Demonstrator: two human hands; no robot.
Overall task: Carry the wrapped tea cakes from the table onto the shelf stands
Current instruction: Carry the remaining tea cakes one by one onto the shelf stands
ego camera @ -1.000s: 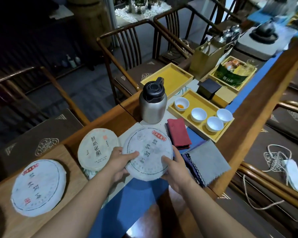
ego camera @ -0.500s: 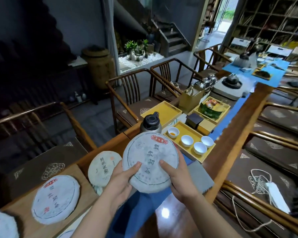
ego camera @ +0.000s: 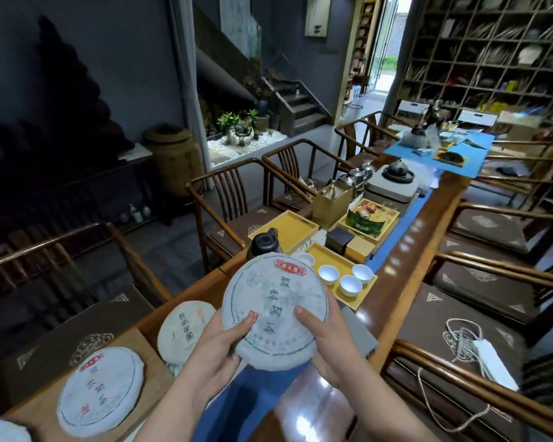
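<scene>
A round white-wrapped tea cake (ego camera: 273, 307) with a red label and dark characters is lifted above the long wooden table (ego camera: 396, 288), face tilted toward me. My left hand (ego camera: 219, 344) grips its lower left edge, thumb on the face. My right hand (ego camera: 324, 338) grips the lower right edge the same way. Three more wrapped cakes lie on the table at the left: one with green script (ego camera: 186, 328), one with red marks (ego camera: 101, 389), and one cut off at the bottom corner (ego camera: 4, 432). A tall grid shelf (ego camera: 492, 49) fills the far right wall.
Behind the held cake stand a black-lidded flask (ego camera: 264, 245) and a yellow tray (ego camera: 359, 298) with white cups. More trays, boxes and a kettle run along the blue runner (ego camera: 403, 237). Wooden armchairs (ego camera: 224, 199) line both sides; a cable and power strip (ego camera: 489, 362) lie on the right seat.
Both hands lifted the tea cake off the table and raised it, tilting its face toward me. My view has swung up toward the room and the shelf.
</scene>
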